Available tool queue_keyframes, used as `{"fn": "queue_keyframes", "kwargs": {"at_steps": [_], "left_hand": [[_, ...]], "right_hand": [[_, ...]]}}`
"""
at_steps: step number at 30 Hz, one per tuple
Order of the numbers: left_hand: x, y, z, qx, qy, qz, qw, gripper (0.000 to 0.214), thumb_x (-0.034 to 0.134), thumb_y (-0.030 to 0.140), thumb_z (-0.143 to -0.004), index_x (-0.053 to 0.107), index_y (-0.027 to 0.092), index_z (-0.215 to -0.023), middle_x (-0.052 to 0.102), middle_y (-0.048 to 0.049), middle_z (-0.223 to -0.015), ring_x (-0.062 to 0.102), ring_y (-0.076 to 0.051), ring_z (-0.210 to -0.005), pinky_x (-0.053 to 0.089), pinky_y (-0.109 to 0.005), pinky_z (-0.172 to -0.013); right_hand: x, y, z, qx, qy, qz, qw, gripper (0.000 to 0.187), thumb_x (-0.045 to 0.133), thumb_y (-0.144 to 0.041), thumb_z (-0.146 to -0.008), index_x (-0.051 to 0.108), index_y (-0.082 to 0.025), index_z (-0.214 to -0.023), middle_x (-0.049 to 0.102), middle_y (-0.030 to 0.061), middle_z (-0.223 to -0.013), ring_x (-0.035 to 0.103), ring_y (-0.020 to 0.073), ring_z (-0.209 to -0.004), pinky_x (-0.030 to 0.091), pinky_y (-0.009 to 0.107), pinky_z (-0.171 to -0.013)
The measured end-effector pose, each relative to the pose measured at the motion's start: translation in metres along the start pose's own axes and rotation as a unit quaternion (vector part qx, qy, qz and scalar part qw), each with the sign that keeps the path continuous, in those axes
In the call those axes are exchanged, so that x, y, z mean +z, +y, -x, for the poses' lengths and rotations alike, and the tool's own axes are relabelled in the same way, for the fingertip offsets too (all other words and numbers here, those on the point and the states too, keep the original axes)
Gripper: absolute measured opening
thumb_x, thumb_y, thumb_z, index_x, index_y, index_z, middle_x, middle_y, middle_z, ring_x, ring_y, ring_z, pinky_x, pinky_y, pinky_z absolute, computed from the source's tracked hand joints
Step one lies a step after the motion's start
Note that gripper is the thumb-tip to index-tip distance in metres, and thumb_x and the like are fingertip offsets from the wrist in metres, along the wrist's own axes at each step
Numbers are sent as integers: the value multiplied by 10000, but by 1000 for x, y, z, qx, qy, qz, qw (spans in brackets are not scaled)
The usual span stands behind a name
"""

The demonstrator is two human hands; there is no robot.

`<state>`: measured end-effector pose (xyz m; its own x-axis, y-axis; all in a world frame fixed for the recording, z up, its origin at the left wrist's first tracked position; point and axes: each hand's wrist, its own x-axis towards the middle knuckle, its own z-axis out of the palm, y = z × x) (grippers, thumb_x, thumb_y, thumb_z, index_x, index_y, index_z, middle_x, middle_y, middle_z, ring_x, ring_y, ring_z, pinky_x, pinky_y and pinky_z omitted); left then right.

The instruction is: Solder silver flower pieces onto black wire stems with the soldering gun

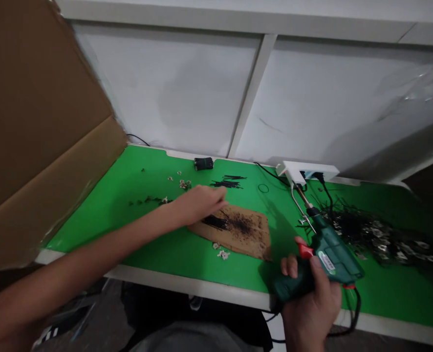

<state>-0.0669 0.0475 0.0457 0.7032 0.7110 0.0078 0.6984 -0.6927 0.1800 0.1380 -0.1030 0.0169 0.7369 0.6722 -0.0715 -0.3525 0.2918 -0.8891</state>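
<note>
My right hand (310,293) is closed round the grip of a green soldering gun (328,254), a finger by its red trigger, its metal tip pointing up and away over the green mat (158,244). My left hand (200,201) reaches across the mat, fingers curled loosely together, at the far edge of a scorched cardboard piece (238,232) near a bundle of thin black wires (214,221). Whether the left fingers pinch anything is hidden.
A heap of black wires and small metal parts (370,232) lies at the right. A white power strip (308,171) sits at the back. More black wires (227,182), a small black cylinder (204,163) and scattered small pieces lie behind. A cardboard box flap (44,146) stands left.
</note>
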Motion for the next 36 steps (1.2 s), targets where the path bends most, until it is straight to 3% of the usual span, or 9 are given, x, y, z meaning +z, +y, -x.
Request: {"fn": "queue_keyframes", "kwargs": {"at_steps": [4,8,13,16,20,26,32,36], "left_hand": [[23,58,-33,32,-20,-30,999,164,450,257,-1052,542,150,-1135,730,-127,-924,727,-276,-843,488,-327,-651],[42,83,-49,42,-27,-38,998,216,445,233,-1045,525,123,-1213,730,-157,-948,731,-315,-910,522,-357,-685],[34,81,-43,35,-33,-42,998,426,402,498,-1050,551,116,-1165,722,-145,-948,723,-324,-899,530,-379,-718],[28,71,-35,38,-18,-29,999,418,464,541,-1020,567,153,-1136,714,-103,-1040,707,-294,-920,513,-344,-715],[25,62,-27,35,-13,-1,999,351,515,530,-997,608,205,-1092,701,-51,-1052,698,-252,-875,485,-314,-675],[24,67,-22,8,-16,-4,1000,186,537,354,-964,630,214,-1042,719,-29,-993,694,-242,-844,461,-318,-641],[29,69,-26,25,22,6,999,251,499,379,-989,598,203,-1137,698,-45,-1059,684,-238,-880,465,-319,-657],[33,75,-40,42,13,-2,999,256,499,385,-992,642,187,-1070,681,-66,-1041,677,-240,-903,458,-311,-652]], "right_hand": [[0,0,0,-20,14,-16,1000,170,783,-263,-737,666,-177,-827,745,54,-959,458,70,-483,418,255,-466],[-4,2,0,-16,17,-26,999,161,767,-263,-764,683,-178,-872,733,46,-983,460,66,-493,412,247,-465],[-6,3,-1,-5,26,-37,999,177,773,-295,-757,688,-181,-863,741,53,-979,462,67,-484,408,247,-457],[-7,3,-2,1,26,-41,999,174,774,-283,-753,699,-178,-870,747,63,-988,461,67,-481,413,252,-462],[-9,3,-3,5,24,-41,999,173,776,-284,-762,710,-171,-876,745,76,-1013,468,71,-492,409,257,-461],[-9,4,-3,3,27,-35,999,167,771,-289,-774,713,-160,-863,741,84,-1025,470,68,-490,413,265,-462],[-7,5,-3,-2,26,-29,999,146,759,-280,-783,701,-173,-863,739,82,-1020,480,68,-497,419,268,-467],[-8,6,-3,-1,28,-29,999,159,768,-281,-777,697,-172,-869,740,84,-1030,477,65,-498,415,263,-467]]}}
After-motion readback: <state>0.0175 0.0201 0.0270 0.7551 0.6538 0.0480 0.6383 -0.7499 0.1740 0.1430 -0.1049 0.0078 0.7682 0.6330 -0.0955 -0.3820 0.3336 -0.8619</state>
